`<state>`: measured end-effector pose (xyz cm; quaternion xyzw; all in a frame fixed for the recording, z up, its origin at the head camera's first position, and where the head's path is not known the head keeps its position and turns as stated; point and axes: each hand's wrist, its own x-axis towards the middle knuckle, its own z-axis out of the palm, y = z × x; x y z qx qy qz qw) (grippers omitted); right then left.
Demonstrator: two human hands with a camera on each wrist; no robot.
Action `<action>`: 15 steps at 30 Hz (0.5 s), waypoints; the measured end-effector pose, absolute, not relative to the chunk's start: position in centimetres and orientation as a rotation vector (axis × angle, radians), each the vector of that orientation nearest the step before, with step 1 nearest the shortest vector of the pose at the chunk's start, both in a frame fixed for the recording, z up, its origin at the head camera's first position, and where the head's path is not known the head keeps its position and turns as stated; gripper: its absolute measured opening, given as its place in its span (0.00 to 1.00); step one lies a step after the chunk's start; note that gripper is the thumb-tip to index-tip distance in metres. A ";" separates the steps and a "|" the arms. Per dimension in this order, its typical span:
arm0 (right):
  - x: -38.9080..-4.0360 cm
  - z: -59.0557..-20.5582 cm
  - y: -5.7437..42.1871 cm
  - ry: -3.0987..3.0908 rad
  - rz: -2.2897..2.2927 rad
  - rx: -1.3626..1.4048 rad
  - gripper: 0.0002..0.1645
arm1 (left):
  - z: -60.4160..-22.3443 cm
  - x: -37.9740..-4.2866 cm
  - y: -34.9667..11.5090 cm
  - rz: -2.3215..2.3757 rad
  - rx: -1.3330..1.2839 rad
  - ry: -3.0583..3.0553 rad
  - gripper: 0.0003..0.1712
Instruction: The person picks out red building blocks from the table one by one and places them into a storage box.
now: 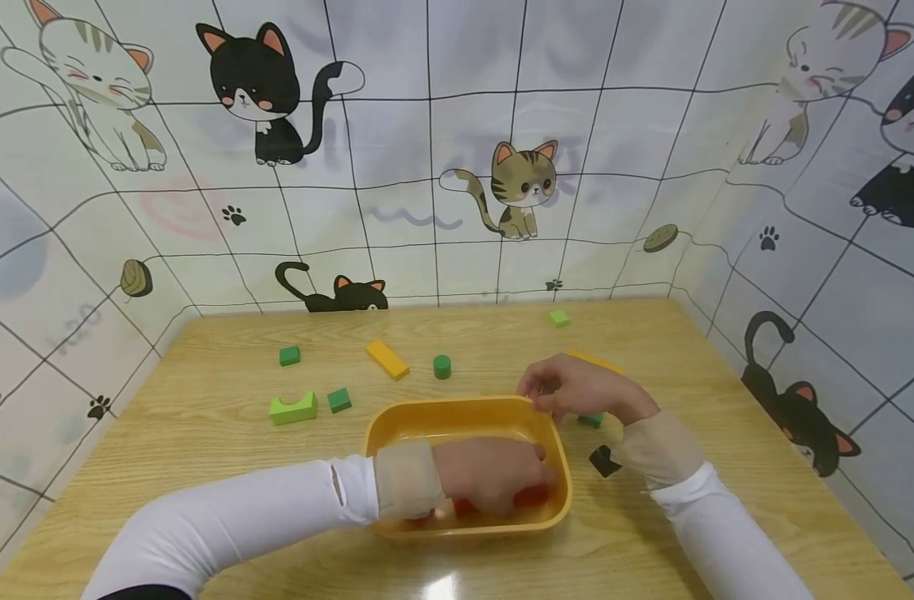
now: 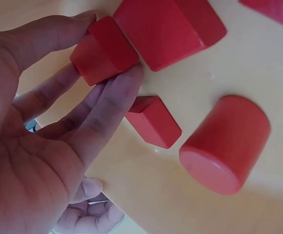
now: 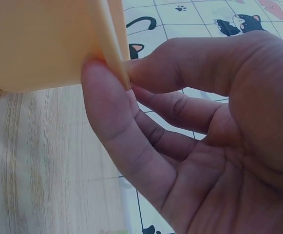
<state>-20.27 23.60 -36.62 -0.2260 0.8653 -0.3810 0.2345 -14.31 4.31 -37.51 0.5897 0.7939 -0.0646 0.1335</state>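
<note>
My left hand (image 1: 494, 471) reaches down into a yellow plastic bin (image 1: 457, 407). Its thumb and fingers pinch a small red block (image 2: 104, 51), as the left wrist view shows. Close to those fingers lie a larger red block (image 2: 168, 31), a small red block (image 2: 156, 122) and a red cylinder (image 2: 224, 146) on the bin's floor. In the head view the hand covers most of these red pieces. At the bin's far right corner, my right hand (image 1: 587, 387) pinches the rim (image 3: 109, 44) between thumb and forefinger.
Left of and behind the bin lie a light green arch block (image 1: 293, 408), green blocks (image 1: 340, 400), a yellow plank (image 1: 387, 360) and a green cylinder (image 1: 442, 367). A black piece (image 1: 605, 461) lies under the right wrist. Cat-printed cloth (image 1: 397, 208) encloses the wooden table.
</note>
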 end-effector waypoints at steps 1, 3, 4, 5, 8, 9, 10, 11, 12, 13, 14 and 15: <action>-20.3 -36.7 23.6 2.375 -1.045 -0.617 0.09 | -37.5 -14.3 4.3 -0.198 1.715 2.304 0.22; -20.3 -36.7 23.6 2.376 -1.045 -0.607 0.09 | -37.6 -14.3 4.4 -0.214 1.730 2.304 0.24; -20.4 -36.7 23.6 2.377 -1.044 -0.606 0.09 | -37.6 -14.2 4.4 -0.225 1.742 2.306 0.24; -20.4 -36.7 23.6 2.378 -1.043 -0.609 0.09 | -37.7 -14.2 4.4 -0.231 1.746 2.306 0.24; -20.3 -36.6 23.7 2.376 -1.047 -0.615 0.09 | -37.6 -14.2 4.5 -0.235 1.721 2.300 0.25; -20.2 -36.7 23.7 2.377 -1.049 -0.613 0.09 | -37.5 -14.2 4.5 -0.236 1.704 2.297 0.26; -20.2 -36.7 23.7 2.376 -1.051 -0.618 0.09 | -37.5 -14.2 4.5 -0.231 1.688 2.294 0.26; -20.2 -36.7 23.7 2.375 -1.052 -0.616 0.09 | -37.5 -14.2 4.4 -0.219 1.671 2.290 0.26; -20.2 -36.8 23.7 2.375 -1.053 -0.608 0.09 | -37.4 -14.2 4.4 -0.204 1.658 2.290 0.27; -20.2 -36.8 23.7 2.373 -1.055 -0.604 0.09 | -37.4 -14.3 4.3 -0.186 1.647 2.291 0.27; -20.2 -36.9 23.7 2.373 -1.054 -0.601 0.09 | -37.3 -14.3 4.2 -0.162 1.646 2.294 0.26; -20.2 -36.9 23.7 2.375 -1.051 -0.601 0.09 | -37.2 -14.3 4.1 -0.138 1.644 2.297 0.26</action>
